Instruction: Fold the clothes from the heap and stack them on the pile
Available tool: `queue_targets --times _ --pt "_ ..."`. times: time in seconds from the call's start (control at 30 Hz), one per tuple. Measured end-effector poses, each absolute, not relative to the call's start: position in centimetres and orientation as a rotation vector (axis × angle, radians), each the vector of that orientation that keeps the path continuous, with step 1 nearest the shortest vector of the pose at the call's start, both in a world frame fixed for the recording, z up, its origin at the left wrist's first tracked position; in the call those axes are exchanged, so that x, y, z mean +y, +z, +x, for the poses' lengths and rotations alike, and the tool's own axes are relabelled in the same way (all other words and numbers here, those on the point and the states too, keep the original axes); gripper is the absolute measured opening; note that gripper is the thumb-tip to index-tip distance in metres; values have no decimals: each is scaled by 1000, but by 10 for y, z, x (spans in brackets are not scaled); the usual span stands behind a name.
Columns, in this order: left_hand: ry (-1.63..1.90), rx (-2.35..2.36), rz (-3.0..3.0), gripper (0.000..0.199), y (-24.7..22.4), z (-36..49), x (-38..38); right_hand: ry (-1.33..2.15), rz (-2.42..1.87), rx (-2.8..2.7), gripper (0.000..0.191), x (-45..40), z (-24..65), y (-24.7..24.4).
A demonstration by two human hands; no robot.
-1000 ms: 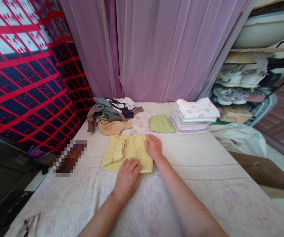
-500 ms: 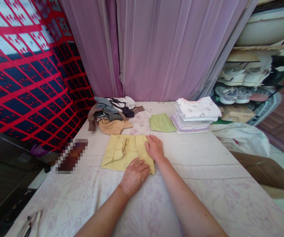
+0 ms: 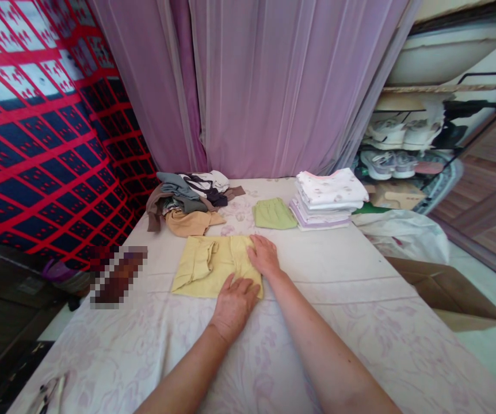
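Note:
A folded yellow garment [image 3: 200, 270] lies on the pale floral bed sheet [image 3: 343, 345], with a folded-over flap showing on its left half. My left hand [image 3: 236, 302] lies flat on its lower right corner, fingers spread. My right hand [image 3: 264, 256] rests at its upper right edge, fingers extended over the cloth. Beyond it sits a folded green garment [image 3: 275, 214], beside a stack of folded white and lilac clothes [image 3: 329, 198]. A loose heap of dark, grey and orange clothes [image 3: 183, 201] is at the back left.
A purple curtain [image 3: 274, 86] hangs behind the bed. To the right are a shoe rack [image 3: 442, 89], a white plastic bag [image 3: 412, 230] and an open cardboard box [image 3: 446, 287]. Red-and-navy patterned cloth [image 3: 49, 149] hangs at the left.
The view has shifted slightly, moving the scene left in the picture. My left hand's fingers are a little more spread on the yellow garment. My right hand stays at its upper right edge.

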State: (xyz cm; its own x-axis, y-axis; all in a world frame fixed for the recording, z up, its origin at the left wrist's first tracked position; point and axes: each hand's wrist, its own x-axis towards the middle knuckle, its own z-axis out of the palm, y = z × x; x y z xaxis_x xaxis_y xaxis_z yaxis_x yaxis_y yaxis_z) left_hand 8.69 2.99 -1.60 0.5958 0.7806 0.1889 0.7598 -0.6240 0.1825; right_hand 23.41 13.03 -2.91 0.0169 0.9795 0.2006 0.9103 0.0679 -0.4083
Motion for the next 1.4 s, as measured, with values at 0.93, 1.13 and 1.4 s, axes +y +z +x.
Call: queue_targets --times 0.93,1.13,1.4 --pt "294 1443 2773 52 -24 74 38 399 -1719 -2027 20 185 253 -15" --pt "215 1518 2690 48 -26 65 44 269 -1759 -1966 15 183 255 -20" --pt "267 1602 2642 47 -11 82 34 177 -1469 -2077 29 158 244 -20"
